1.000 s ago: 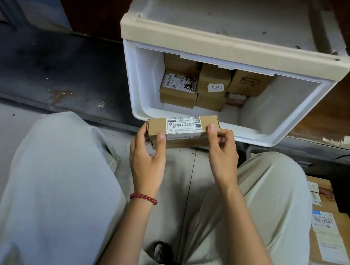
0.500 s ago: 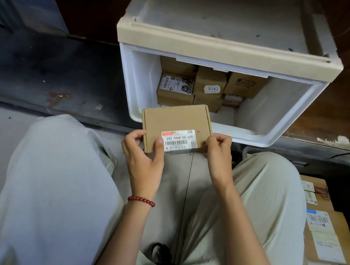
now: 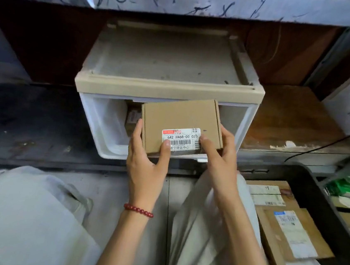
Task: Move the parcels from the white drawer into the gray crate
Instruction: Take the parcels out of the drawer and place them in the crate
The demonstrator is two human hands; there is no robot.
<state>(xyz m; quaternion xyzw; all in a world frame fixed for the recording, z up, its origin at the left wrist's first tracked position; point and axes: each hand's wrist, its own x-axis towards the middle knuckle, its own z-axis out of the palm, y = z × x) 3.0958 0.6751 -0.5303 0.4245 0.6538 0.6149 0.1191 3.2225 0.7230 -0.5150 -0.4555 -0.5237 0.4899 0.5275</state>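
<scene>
Left hand (image 3: 145,163) and right hand (image 3: 221,158) hold the cardboard parcel (image 3: 179,120), fingers (image 3: 136,132) curled round its lower corners, before the white drawer (image 3: 97,120).

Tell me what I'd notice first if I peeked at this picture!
The brown box with a white barcode label sits dead centre, held by a left hand and a right hand in front of the open white drawer. Next comes the red bead bracelet on the left wrist below it. At the lower right, a dark crate holds more parcels.
</scene>
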